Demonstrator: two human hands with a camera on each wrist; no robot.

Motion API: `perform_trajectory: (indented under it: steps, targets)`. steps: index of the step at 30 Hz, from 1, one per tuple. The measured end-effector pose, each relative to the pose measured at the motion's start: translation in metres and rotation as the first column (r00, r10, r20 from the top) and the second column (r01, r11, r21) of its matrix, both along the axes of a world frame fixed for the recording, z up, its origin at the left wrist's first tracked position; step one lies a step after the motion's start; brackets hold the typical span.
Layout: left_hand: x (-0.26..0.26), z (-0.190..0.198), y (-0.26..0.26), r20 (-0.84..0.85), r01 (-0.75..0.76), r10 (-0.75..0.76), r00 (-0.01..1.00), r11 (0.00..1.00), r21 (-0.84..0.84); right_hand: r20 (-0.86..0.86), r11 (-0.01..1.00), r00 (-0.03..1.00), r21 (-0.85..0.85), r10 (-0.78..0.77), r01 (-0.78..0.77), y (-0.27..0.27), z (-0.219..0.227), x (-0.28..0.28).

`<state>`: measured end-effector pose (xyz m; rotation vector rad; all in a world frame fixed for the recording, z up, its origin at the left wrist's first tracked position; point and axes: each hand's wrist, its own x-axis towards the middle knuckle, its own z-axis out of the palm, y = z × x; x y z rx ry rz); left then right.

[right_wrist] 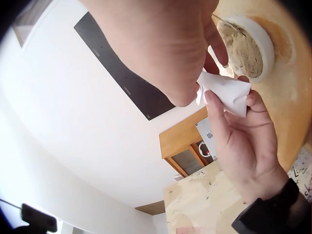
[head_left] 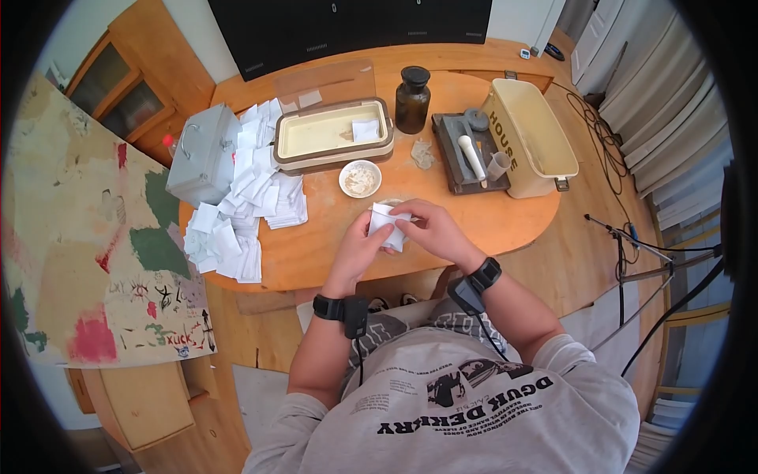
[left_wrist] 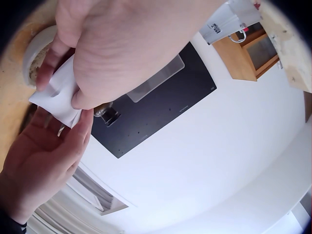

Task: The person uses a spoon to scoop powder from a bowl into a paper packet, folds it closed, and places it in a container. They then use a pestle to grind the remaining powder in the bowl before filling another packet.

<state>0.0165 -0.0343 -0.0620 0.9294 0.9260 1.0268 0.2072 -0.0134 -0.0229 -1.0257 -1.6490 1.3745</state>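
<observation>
A small folded white paper packet is pinched between both hands just above the table's front edge. The left hand holds its left side, the thumb lying on the paper; in the right wrist view the left hand has its fingers curled behind the packet. The right hand grips the packet's other side with thumb and fingers, and in the left wrist view the right hand holds the packet from below. A white bowl of pale powder stands just beyond the hands.
Many white paper packets are heaped at the table's left beside a metal case. Behind the bowl stand a cream tray with a packet in it and a dark jar. To the right are a black tray and a cream bin.
</observation>
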Motion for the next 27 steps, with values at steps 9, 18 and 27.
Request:
perform_trajectory:
  steps: [9, 18, 27]
  targets:
    - [0.001, 0.018, 0.004, -0.050, 0.011, -0.015, 0.999, 0.997, -0.083, 0.239, 0.969, 0.971, 0.244, -0.015, -0.046, 0.000, 0.003, 0.000]
    - [-0.034, 0.045, 0.090, -0.460, -0.198, 0.321, 0.828, 0.934, 0.296, 0.001, 0.936, 0.943, 0.120, -0.334, 0.331, 0.003, -0.001, 0.026]
    - [-0.093, 0.005, 0.242, -0.620, -0.288, 0.652, 0.437, 0.754, 0.590, 0.061, 0.939, 0.945, 0.152, -0.320, 0.308, -0.003, -0.012, 0.064]
